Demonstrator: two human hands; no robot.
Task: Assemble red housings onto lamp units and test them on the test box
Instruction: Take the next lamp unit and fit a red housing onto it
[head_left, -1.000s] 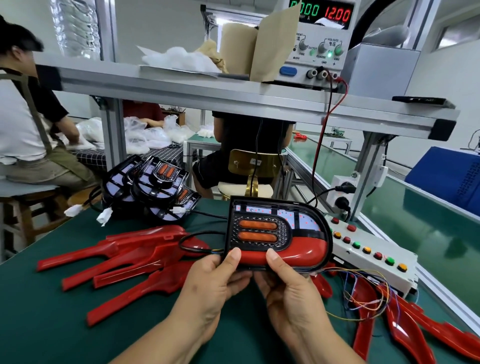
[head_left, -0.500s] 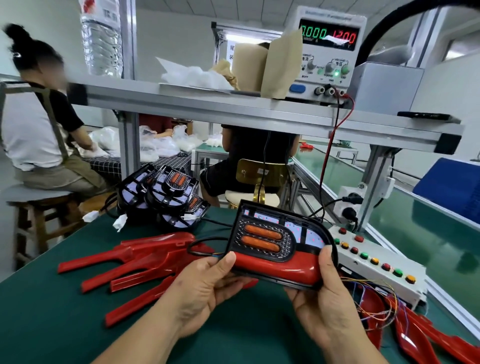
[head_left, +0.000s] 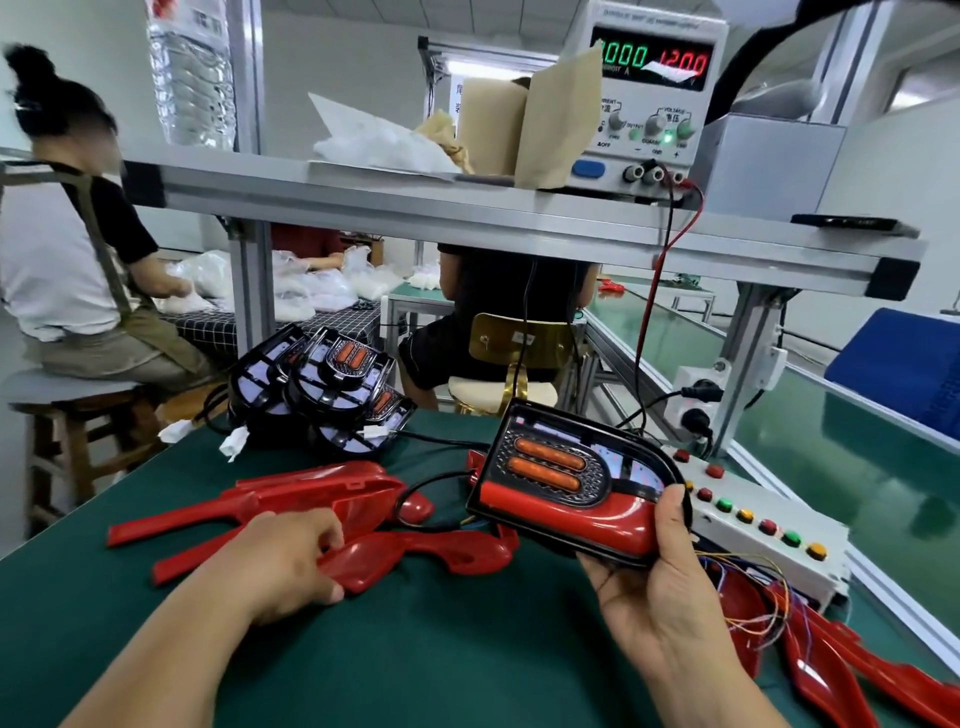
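Two hands work over the green mat (head_left: 441, 665) in the head view. The right hand (head_left: 670, 597), at lower right of centre, wraps its fingers and thumb around the rounded end of a lamp unit (head_left: 550, 467) that carries a glossy red housing along its lower edge, holding it tilted above the mat. Two orange bars sit in the unit's black face. The left hand (head_left: 291, 561), at lower left of centre, grips the broad end of a loose red housing (head_left: 415, 551) lying on the mat, thumb below and fingers curled over it. Just behind lies a pile of red housings (head_left: 311, 493), and further back, at centre left, a stack of black lamp units (head_left: 332, 395). The white test box (head_left: 769, 556) with its row of coloured buttons stands at right, just beside the held unit, thin coloured wires (head_left: 748, 571) trailing at its front. More red housings (head_left: 831, 670) lie at lower right. A bench power supply (head_left: 654, 93) sits on the shelf at the top, its displays lit.
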